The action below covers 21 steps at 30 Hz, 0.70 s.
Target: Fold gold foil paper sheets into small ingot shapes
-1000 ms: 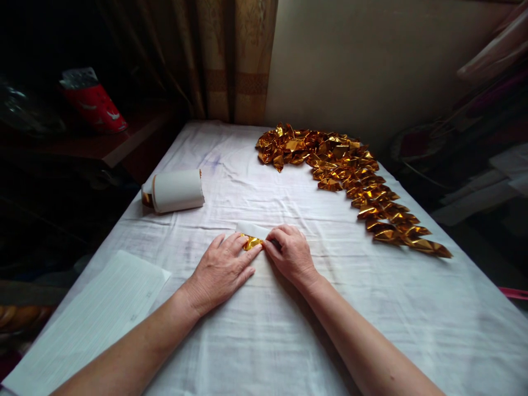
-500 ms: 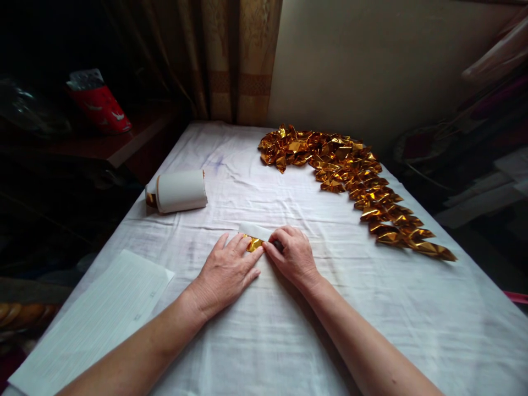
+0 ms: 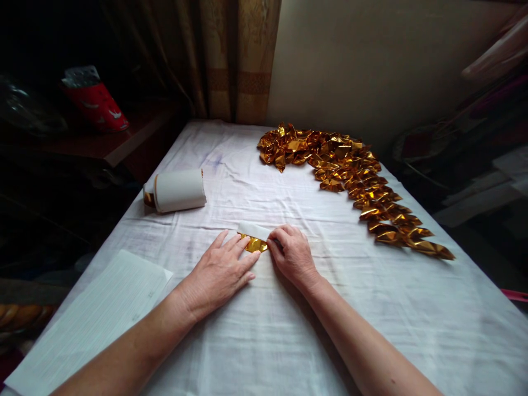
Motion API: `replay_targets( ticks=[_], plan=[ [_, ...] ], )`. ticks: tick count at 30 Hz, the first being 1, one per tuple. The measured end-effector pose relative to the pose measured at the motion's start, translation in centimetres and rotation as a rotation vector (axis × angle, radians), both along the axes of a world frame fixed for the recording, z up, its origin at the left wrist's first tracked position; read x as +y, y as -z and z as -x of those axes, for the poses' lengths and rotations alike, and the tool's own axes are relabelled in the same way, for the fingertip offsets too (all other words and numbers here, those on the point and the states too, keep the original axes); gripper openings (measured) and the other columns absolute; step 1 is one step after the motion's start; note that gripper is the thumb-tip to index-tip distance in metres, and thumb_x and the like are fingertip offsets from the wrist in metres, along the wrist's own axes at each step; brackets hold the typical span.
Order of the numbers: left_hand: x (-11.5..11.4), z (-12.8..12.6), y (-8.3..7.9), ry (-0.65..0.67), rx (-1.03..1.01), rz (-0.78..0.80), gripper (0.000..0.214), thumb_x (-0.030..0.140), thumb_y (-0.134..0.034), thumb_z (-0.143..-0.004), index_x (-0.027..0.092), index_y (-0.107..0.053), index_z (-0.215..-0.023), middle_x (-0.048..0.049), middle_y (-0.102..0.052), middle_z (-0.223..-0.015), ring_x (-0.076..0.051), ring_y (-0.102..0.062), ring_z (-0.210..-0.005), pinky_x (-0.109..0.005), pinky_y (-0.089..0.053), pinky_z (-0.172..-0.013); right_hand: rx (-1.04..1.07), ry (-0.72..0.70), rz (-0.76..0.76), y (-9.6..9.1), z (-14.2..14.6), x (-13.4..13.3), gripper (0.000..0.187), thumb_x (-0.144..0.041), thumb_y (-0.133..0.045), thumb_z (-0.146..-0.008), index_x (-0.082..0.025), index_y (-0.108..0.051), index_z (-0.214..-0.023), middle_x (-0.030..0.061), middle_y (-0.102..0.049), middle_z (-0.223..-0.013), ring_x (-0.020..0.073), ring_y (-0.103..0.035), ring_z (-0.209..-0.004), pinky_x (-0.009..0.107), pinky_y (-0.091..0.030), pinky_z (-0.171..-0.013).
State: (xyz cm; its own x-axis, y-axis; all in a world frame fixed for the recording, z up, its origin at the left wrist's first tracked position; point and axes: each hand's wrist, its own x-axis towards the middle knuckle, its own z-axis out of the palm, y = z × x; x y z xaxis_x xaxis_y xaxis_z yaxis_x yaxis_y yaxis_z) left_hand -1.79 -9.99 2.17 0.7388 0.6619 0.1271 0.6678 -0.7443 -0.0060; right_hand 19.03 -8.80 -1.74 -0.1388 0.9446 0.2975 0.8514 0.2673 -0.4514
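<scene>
A small strip of gold foil paper (image 3: 256, 245), with a white backing flap (image 3: 253, 229) along its far edge, lies flat on the white cloth between my hands. Spread out, my left hand (image 3: 220, 269) rests its fingertips on the strip's left part. My right hand (image 3: 293, 254) is closed, thumb and index finger pinching the strip's right end. Folded gold foil pieces (image 3: 350, 165) lie in a curved, overlapping row at the far right of the table.
A white paper roll (image 3: 181, 191) lies on its side at the left. Nearer me is a lined paper sheet (image 3: 91, 319). Beyond the table's left edge, a red container (image 3: 99, 107) stands on a dark wooden surface. A curtain (image 3: 235, 60) hangs behind.
My left hand has slid slightly left, baring more of the gold foil. The fingers of my right hand have closed more tightly at the strip's right end.
</scene>
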Motion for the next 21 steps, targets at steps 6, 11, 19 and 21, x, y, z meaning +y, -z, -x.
replay_targets(
  ticks=[6,11,19,21],
  plan=[
    [-0.2,-0.1,0.4,-0.006,-0.031,-0.005,0.038,0.046,-0.055,-0.093,0.027,-0.058,-0.125,-0.0099,-0.057,-0.132,-0.027,-0.05,-0.127,-0.05,-0.027,-0.115,-0.031,0.015,-0.002,-0.1,0.1,0.1,0.012,-0.019,-0.054,-0.091,-0.022,-0.064,-0.087,0.0037,-0.065,-0.089,0.0205,-0.054,-0.087,0.032,-0.034,-0.076],
    [-0.4,-0.2,0.7,-0.019,-0.042,0.011,0.041,0.047,-0.057,-0.091,0.024,-0.058,-0.125,-0.0133,-0.054,-0.136,-0.029,-0.048,-0.13,-0.05,-0.027,-0.116,-0.06,0.038,0.004,-0.6,0.6,-0.2,0.013,-0.032,-0.059,-0.09,-0.021,-0.063,-0.085,0.0045,-0.064,-0.091,0.021,-0.054,-0.089,0.032,-0.034,-0.079],
    [-0.7,-0.5,1.2,-0.037,-0.046,0.012,0.046,0.048,-0.058,-0.09,0.021,-0.057,-0.127,-0.0142,-0.053,-0.138,-0.029,-0.045,-0.133,-0.048,-0.027,-0.118,-0.077,0.072,0.01,-0.7,1.2,-0.2,0.008,-0.026,-0.059,-0.09,-0.022,-0.063,-0.085,0.0042,-0.064,-0.09,0.0215,-0.054,-0.088,0.032,-0.034,-0.078],
    [-0.7,-0.5,1.3,-0.038,-0.044,0.005,0.046,0.049,-0.059,-0.09,0.021,-0.057,-0.128,-0.0139,-0.053,-0.138,-0.029,-0.046,-0.133,-0.048,-0.027,-0.117,-0.072,0.059,-0.005,-0.5,1.2,-0.1,0.009,-0.023,-0.056,-0.091,-0.022,-0.064,-0.087,0.0042,-0.064,-0.09,0.0213,-0.054,-0.087,0.032,-0.034,-0.077]
  ],
)
